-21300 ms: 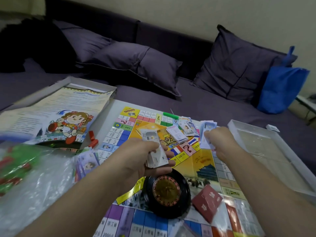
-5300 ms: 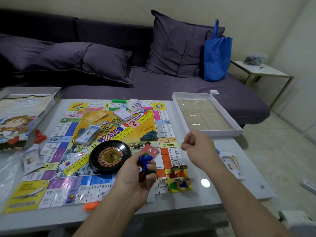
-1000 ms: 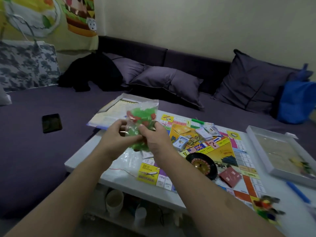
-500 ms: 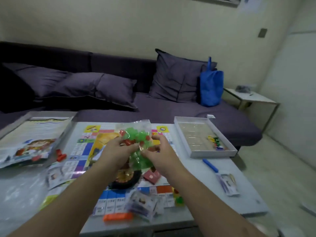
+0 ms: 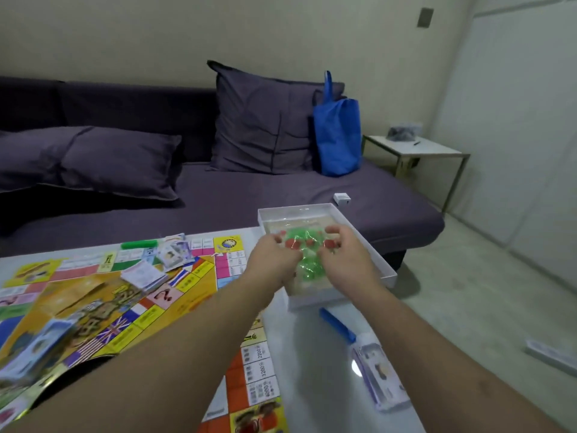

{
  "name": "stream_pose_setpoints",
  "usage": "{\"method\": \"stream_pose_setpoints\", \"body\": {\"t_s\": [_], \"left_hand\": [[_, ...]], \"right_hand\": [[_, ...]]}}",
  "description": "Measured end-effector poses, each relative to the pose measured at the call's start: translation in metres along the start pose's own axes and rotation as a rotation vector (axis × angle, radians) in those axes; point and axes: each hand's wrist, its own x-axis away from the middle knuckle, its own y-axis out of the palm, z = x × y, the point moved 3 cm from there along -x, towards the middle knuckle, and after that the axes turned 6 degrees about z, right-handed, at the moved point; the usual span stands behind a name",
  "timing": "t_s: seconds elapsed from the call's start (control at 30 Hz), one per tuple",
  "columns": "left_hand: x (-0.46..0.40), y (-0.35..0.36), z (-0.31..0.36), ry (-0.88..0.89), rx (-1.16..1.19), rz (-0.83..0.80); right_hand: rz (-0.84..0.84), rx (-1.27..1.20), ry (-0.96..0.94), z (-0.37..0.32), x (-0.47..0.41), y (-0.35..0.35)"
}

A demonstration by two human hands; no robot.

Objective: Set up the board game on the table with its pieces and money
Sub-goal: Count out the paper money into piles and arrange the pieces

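The colourful game board (image 5: 199,282) lies open on the white table (image 5: 312,354), with card and money stacks (image 5: 143,275) on it. Both hands hold a clear plastic bag of green and red pieces (image 5: 304,253) over the white box tray (image 5: 371,260) at the table's right end. My left hand (image 5: 271,260) grips the bag's left side. My right hand (image 5: 346,260) grips its right side. A green stick (image 5: 139,244) lies at the board's far edge. A packet of play money (image 5: 379,375) lies on the table near the right edge.
A blue stick (image 5: 337,325) lies on the table in front of the tray. A purple sofa (image 5: 218,195) with cushions runs behind the table; a blue bag (image 5: 337,135) leans on it. A small side table (image 5: 415,151) stands at the right.
Both hands have carried the bag of green and red pieces from above the board's middle to the right, over the white tray. The view has swung right with them.
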Motion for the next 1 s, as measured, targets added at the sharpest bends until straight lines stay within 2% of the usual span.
{"method": "stream_pose_setpoints", "body": {"t_s": [0.07, 0.13, 0.23, 0.33, 0.53, 0.73, 1.0], "left_hand": [[-0.010, 0.005, -0.004, 0.036, -0.210, 0.013], [-0.014, 0.006, -0.013, 0.074, -0.318, 0.027], [-0.015, 0.003, -0.030, 0.157, -0.336, 0.047], [-0.009, -0.004, -0.036, 0.202, -0.344, 0.050], [0.015, -0.042, -0.026, 0.200, -0.330, 0.033], [0.052, -0.117, -0.021, 0.248, -0.425, 0.098], [0.116, -0.245, -0.048, 0.210, -0.436, 0.252]], "right_hand": [[-0.012, 0.217, -0.044, 0.016, -0.015, 0.009], [-0.023, 0.426, -0.096, 0.029, -0.017, 0.017], [-0.181, 0.590, -0.261, 0.041, -0.005, 0.032], [-0.330, 0.717, -0.273, 0.046, 0.001, 0.038], [-0.193, 0.625, -0.290, 0.006, 0.021, 0.026], [-0.335, 0.522, -0.316, -0.052, 0.086, 0.039], [-0.514, 0.433, -0.478, -0.139, 0.180, 0.097]]}}
